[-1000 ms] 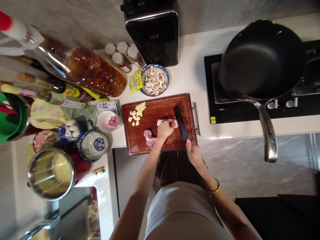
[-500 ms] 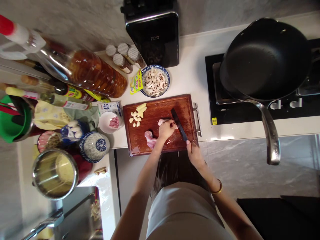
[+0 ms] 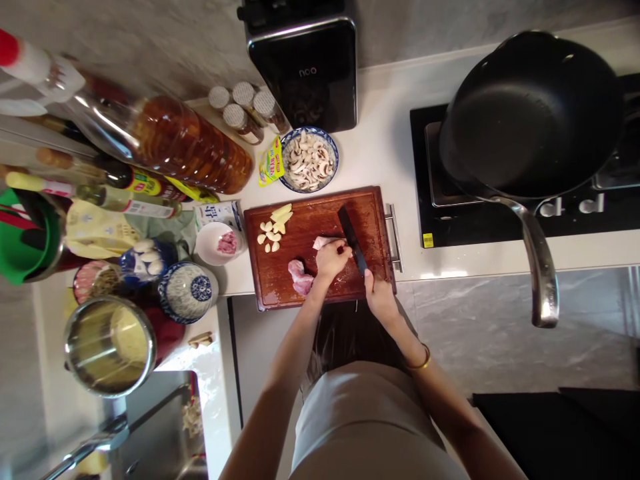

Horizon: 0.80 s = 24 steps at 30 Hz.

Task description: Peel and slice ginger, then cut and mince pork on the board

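Meat (image 3: 323, 241) lay mid-board (image 3: 310, 220) on desk (image 3: 380, 160). Left hand (image 3: 331, 259): fingers curled, pinning meat. Right hand (image 3: 380, 300): fingers wrapped tight round knife (image 3: 351, 240) handle, blade against meat, just beside left fingers.

Knife shifts left, closer to the holding hand.
Right hand (image 3: 381, 298) slides left and up the board; knife (image 3: 351, 239) blade now sits against left hand (image 3: 331, 259), more meat (image 3: 323, 242) covered.

Gold bangle (image 3: 419, 363) — pale, perhaps beige, garment (image 3: 370, 427)
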Available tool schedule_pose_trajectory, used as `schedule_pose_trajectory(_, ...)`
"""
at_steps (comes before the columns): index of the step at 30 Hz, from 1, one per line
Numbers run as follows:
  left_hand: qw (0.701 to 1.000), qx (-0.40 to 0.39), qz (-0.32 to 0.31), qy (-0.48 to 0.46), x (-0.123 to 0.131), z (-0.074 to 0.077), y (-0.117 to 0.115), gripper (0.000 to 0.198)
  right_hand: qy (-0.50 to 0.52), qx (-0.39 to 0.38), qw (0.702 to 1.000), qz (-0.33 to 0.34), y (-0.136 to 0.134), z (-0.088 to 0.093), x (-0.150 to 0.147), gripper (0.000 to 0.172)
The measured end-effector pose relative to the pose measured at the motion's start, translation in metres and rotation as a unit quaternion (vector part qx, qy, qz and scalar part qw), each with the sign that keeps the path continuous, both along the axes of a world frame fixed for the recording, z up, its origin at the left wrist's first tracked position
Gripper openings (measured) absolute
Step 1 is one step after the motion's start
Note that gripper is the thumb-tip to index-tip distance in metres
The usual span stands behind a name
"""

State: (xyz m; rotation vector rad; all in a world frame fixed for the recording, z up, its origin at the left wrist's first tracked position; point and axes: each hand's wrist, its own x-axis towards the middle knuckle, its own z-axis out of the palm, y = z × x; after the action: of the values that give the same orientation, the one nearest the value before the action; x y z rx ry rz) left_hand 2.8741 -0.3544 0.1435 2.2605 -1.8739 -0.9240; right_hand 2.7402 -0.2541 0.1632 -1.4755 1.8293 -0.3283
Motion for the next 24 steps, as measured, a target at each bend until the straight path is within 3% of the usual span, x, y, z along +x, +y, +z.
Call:
schedule_pose_trajectory(7,0.996,-0.021,0.003,0.087,0.010,-0.002,-0.004,0.024,-0.009,-0.017,1.000,0.007,0.015,-0.007,0.001,0.045)
schedule_pose_trajectory(14,0.987,-0.042,0.013,0.157,0.026,-0.010,-0.010,0.023,-0.026,-0.030,0.999,0.020,-0.004,-0.017,-0.004,0.047)
schedule_pose_trajectory(17,0.992,-0.063,-0.006,0.113,0.027,-0.008,-0.013,0.022,-0.067,-0.032,0.997,0.017,0.004,-0.021,-0.016,0.050)
schedule_pose_trajectory(24,0.995,-0.078,-0.029,-0.048,0.007,0.003,0.000,0.029,-0.173,0.047,0.983,-0.028,0.021,-0.028,-0.026,0.060)
